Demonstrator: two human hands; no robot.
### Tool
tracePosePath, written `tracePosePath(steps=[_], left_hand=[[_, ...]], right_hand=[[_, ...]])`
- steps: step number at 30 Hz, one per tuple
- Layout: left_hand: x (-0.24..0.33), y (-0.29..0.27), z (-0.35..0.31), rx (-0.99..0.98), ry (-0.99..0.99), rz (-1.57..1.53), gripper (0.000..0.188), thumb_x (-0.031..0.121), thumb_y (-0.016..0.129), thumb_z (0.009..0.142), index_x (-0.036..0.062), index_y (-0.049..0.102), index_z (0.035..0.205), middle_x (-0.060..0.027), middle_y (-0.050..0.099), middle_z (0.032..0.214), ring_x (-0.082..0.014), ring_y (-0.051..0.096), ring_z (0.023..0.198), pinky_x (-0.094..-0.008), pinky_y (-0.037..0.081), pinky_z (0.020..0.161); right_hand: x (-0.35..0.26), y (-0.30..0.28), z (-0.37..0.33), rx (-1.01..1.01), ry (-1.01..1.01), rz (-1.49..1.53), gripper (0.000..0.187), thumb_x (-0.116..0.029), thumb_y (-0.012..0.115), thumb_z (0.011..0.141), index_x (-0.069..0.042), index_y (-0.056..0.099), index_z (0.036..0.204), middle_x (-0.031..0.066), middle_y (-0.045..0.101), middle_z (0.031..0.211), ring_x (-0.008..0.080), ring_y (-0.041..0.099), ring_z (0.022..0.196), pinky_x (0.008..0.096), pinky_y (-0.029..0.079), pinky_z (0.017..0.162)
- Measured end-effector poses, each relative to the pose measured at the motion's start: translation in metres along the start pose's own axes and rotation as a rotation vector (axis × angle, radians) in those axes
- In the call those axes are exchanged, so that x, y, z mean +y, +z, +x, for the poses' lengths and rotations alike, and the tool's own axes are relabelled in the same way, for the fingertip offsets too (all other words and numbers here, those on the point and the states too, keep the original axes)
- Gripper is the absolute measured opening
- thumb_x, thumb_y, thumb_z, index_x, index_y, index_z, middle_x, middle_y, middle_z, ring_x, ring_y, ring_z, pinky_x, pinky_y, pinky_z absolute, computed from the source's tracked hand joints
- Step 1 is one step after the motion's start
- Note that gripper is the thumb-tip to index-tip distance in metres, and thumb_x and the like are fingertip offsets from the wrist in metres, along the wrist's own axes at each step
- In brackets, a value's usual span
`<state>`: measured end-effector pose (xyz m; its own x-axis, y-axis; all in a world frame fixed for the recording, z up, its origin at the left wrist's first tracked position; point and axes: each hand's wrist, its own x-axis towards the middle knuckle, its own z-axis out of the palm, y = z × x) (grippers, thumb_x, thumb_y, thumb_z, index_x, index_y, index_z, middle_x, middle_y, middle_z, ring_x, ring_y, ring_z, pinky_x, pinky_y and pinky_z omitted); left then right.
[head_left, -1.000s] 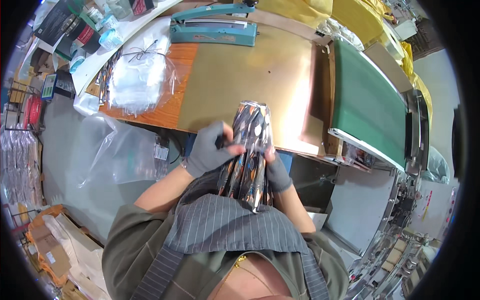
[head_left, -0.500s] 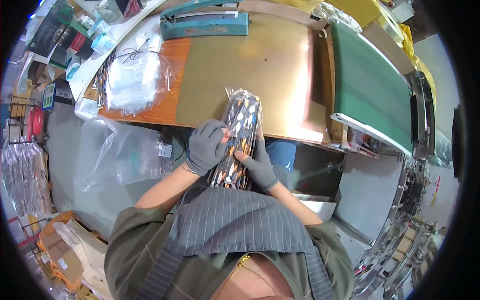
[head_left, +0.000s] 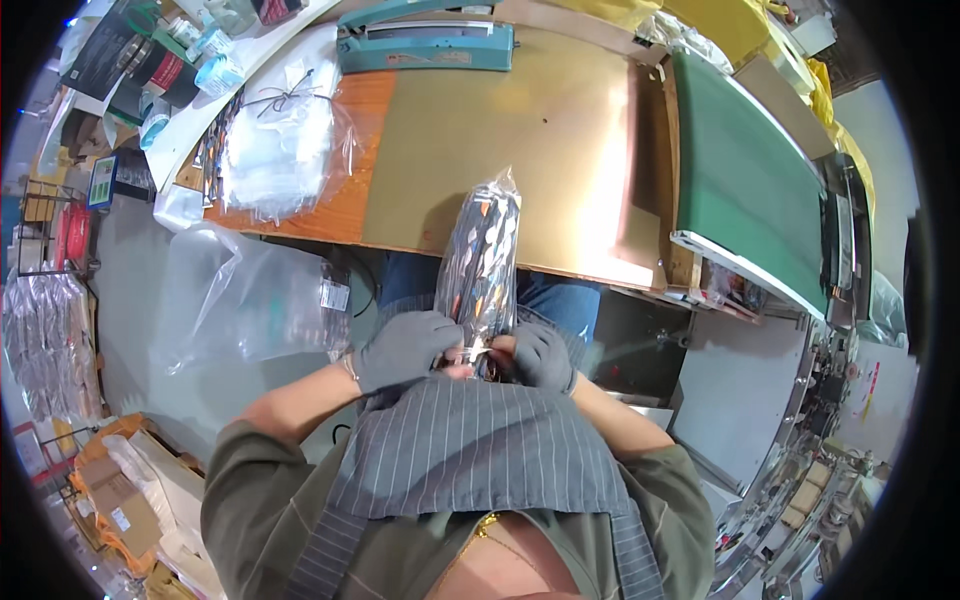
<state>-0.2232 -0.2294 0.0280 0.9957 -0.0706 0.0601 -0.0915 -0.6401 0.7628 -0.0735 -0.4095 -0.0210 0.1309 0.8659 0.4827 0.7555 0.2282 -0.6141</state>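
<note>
A long clear plastic bag [head_left: 482, 250] stretches from my apron to the table's front edge, its far end resting over the brass-coloured sheet. Inside it lie dark strips with white, orange and silver marks. My left hand [head_left: 408, 350], in a grey glove with bare fingertips, is closed on the bag's near end from the left. From the right, my right hand [head_left: 542, 357], gloved alike, pinches the same end. The fingertips of both hands nearly meet there at a small pale strip, which I cannot make out clearly.
A teal bag sealer [head_left: 430, 47] stands at the table's back. Tied clear bags [head_left: 275, 150] lie on the left, beside the brass-coloured sheet [head_left: 440, 120]. A green conveyor belt [head_left: 745, 170] flanks the table's right. A large clear plastic bag [head_left: 225, 300] hangs below the left edge.
Both hands have slid down to the bag's near end, by my apron. The bag has shifted toward me, and its far end shows a loose peak of plastic.
</note>
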Motion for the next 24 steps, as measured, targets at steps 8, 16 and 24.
tracePosePath(steps=[8, 16, 24], left_hand=[[-0.009, -0.142, 0.115, 0.624, -0.045, 0.309, 0.009, 0.015, 0.059, 0.079, 0.0083, 0.059, 0.085, -0.0068, 0.055, 0.065, -0.0161, 0.056, 0.063, -0.0292, 0.044, 0.058], [0.011, -0.206, 0.179, 0.373, -0.27, 0.27, 0.02, 0.016, 0.051, 0.08, 0.0012, 0.065, 0.079, -0.0127, 0.067, 0.072, -0.021, 0.064, 0.059, -0.0313, 0.051, 0.057], [0.005, -0.216, 0.18, 0.397, -0.239, 0.156, 0.025, 0.013, 0.049, 0.081, -0.0044, 0.063, 0.092, -0.0099, 0.065, 0.067, -0.0123, 0.061, 0.052, -0.0263, 0.049, 0.05]], right_hand=[[0.008, -0.112, 0.171, 0.403, 0.175, -0.502, 0.013, -0.012, 0.061, 0.078, -0.009, 0.058, 0.09, 0.0118, 0.057, 0.063, 0.0265, 0.058, 0.052, 0.032, 0.045, 0.049], [0.074, -0.177, 0.235, 0.208, 0.509, -0.49, 0.012, -0.011, 0.053, 0.08, -0.002, 0.059, 0.086, 0.0084, 0.059, 0.064, 0.0168, 0.058, 0.05, 0.0293, 0.047, 0.05], [0.063, -0.198, 0.225, 0.214, 0.756, 0.182, 0.014, -0.011, 0.052, 0.077, 0.0, 0.058, 0.081, 0.0056, 0.055, 0.061, 0.012, 0.054, 0.047, 0.0248, 0.045, 0.046]])
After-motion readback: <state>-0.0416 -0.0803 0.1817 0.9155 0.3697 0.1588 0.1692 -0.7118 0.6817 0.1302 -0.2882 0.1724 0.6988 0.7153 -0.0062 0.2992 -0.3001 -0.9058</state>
